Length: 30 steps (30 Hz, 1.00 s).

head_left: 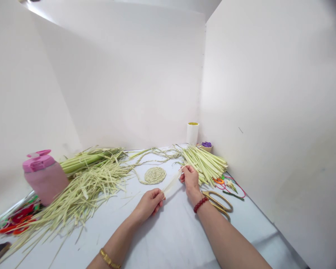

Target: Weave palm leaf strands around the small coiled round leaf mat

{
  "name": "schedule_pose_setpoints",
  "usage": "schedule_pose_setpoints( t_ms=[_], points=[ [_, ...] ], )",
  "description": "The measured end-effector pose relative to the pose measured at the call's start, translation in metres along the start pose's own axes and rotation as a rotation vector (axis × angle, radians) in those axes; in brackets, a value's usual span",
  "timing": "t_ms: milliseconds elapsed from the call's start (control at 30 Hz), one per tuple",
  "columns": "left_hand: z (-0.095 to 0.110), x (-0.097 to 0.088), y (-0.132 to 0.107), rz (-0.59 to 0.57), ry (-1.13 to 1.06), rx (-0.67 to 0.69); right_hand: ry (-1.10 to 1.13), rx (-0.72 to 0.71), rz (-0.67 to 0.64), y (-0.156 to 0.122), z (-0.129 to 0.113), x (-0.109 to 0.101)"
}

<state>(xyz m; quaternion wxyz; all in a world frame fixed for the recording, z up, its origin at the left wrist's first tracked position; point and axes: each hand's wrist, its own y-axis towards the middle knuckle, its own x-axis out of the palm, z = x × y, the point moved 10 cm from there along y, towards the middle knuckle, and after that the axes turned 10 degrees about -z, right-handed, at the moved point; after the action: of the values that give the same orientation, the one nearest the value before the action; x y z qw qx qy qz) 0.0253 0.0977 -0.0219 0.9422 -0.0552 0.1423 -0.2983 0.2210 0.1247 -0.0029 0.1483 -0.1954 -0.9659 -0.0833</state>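
Observation:
My left hand (149,204) and my right hand (190,179) pinch opposite ends of a pale palm-leaf strip (172,183), holding it taut at a slant above the table (168,239). Just beyond the strip lies a flat coiled braid mat (155,175), with a long loose braid (154,157) trailing from it toward the back. A bundle of wider green-white leaf strips (204,164) is close beyond my right hand. A large heap of fine shredded strips (84,190) spreads to the left of my left hand.
Gold-handled scissors (217,203) lie right of my right wrist, near colourful craft pieces (228,186). A pink bottle (44,177) stands at left. A white roll (192,133) and a small bowl of purple items (206,146) stand at the back. White walls enclose three sides.

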Motion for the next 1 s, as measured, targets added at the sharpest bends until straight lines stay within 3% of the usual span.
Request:
schedule_pose_setpoints(
  t_ms=[367, 467, 567, 733, 1000],
  points=[
    [0.002, 0.004, -0.002, -0.028, -0.006, -0.007, 0.019, -0.013, -0.017, 0.003, 0.003, 0.001],
    [-0.001, -0.002, 0.0, 0.03, -0.041, 0.011, 0.008, 0.006, -0.055, 0.0, 0.002, 0.006],
    [-0.004, -0.013, 0.0, 0.15, -0.148, 0.037, -0.018, 0.078, -0.197, -0.01, 0.01, 0.026],
    [-0.005, -0.017, 0.0, 0.196, -0.291, 0.098, -0.204, 0.193, -0.621, -0.046, 0.035, 0.079],
    [-0.004, -0.018, -0.001, 0.209, -0.209, 0.132, -0.249, 0.113, -0.66, -0.057, 0.028, 0.088]
  ],
)
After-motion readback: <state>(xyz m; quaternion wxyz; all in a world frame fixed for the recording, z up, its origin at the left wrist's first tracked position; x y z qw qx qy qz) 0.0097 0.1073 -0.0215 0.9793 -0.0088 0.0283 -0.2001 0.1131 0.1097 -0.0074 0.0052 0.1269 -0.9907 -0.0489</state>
